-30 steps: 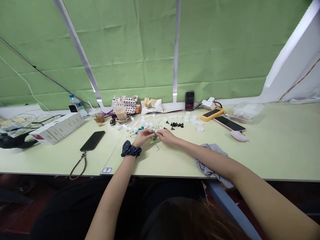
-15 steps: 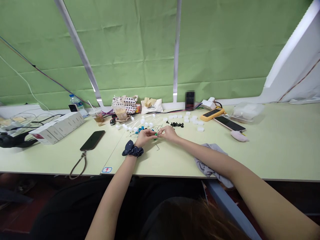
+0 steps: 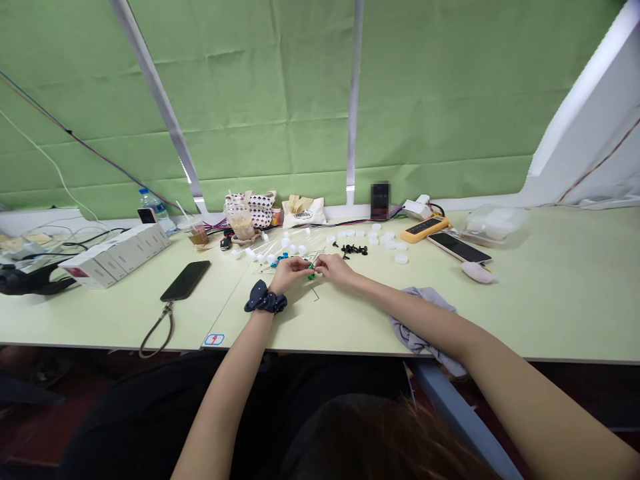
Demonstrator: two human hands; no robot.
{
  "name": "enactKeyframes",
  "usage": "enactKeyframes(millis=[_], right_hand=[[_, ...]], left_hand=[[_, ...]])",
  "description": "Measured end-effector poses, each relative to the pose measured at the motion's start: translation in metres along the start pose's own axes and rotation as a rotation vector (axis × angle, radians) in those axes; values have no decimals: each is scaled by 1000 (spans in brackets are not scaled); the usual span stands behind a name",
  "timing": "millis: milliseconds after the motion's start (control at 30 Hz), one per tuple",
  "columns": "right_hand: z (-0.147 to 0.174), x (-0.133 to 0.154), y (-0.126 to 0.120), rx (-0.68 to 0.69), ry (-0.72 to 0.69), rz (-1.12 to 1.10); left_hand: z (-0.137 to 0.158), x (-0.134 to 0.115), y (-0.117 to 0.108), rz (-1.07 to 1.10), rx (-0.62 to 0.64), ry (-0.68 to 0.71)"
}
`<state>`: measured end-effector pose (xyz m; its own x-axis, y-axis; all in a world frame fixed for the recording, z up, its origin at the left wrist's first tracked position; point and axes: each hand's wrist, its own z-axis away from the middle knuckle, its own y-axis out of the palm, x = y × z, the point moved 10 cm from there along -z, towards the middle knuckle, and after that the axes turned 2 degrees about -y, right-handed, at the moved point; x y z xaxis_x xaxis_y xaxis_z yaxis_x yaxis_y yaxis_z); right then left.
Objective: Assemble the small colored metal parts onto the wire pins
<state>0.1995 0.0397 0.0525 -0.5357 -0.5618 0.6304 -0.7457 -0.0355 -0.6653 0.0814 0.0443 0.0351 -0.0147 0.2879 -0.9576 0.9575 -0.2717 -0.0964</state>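
Note:
My left hand (image 3: 291, 273), with a dark dotted scrunchie (image 3: 265, 298) at the wrist, pinches a small green part (image 3: 311, 272). From the other side, my right hand (image 3: 334, 267) has its fingertips closed at the same green part; whether it grips the part or something thin beside it is hidden. Just below the hands lies a thin bent wire or hex key (image 3: 315, 294). Small blue pieces (image 3: 280, 259) and thin metal rods lie behind my left hand. Several black screw-like pieces (image 3: 355, 249) sit beyond my right hand.
White round caps (image 3: 401, 258) and clear tubes with white ends (image 3: 251, 255) lie at the back. A phone (image 3: 185, 281) and white boxes (image 3: 117, 255) are left. Rightward are a yellow multimeter (image 3: 424, 229), another phone (image 3: 460, 247) and a grey cloth (image 3: 413, 333) under my right forearm.
My right fingertips have shifted slightly at the green part, and more of the green shows between the hands. Everything else on the table looks the same.

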Motion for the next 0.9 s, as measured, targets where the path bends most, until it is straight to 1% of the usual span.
enactKeyframes(millis=[67,133,300,467,567,767,900], right_hand=[[0,3,2,25,-34,-31],[0,3,1,30,-39,-4],[0,-6,-9,-43,48,196],[2,-8,-12,-71,91,265],[2,-8,-12,-79,94,260],[0,-4,-7,-59,17,147],[-2,-6,-5,-59,5,107]], left_hand=[[0,0,-1,-26,-7,6],[0,1,-1,-55,-6,9],[0,4,0,-81,16,4],[0,7,1,-69,29,-19],[0,7,0,-71,23,-20],[-1,5,1,-109,31,-9],[0,5,2,-95,47,-10]])
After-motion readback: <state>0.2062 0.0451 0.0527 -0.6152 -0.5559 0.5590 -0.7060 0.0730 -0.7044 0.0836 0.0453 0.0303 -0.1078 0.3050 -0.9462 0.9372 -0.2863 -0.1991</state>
